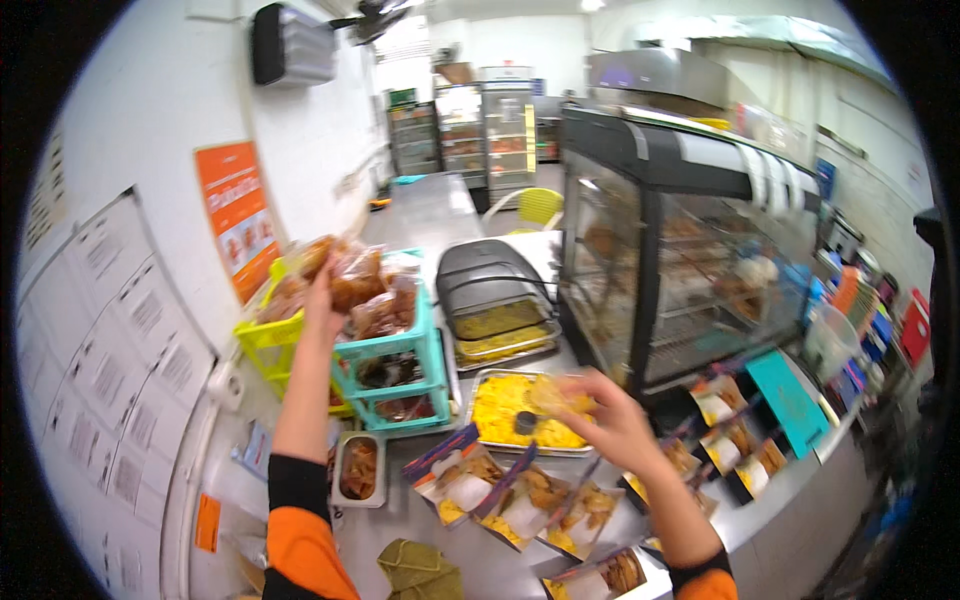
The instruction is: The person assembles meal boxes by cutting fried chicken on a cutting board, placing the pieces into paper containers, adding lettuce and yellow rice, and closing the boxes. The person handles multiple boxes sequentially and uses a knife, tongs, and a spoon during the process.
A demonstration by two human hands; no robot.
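Observation:
My left hand (322,297) reaches up to the heaped baskets at the left. Its fingers close on a clear plastic bag of brown food (355,283), partly hidden behind the hand. My right hand (615,420) is over the metal tray of yellow food (490,408), which looks like scrambled egg. Thumb and fingers pinch a small, see-through, yellowish thing (553,394), too blurred to name. A small dark round thing (526,423) sits on the yellow food. Just below the tray, open cardboard boxes (465,482) hold white rice, yellow food and browned pieces.
Bagged food fills a yellow-green basket (262,340) and stacked turquoise baskets (395,347). A small metal pan (360,470) holds brown slices. A black-lidded tray (490,270) stands behind the egg tray. The glass display case (690,270) rises at right. A green cloth (418,572) lies in front.

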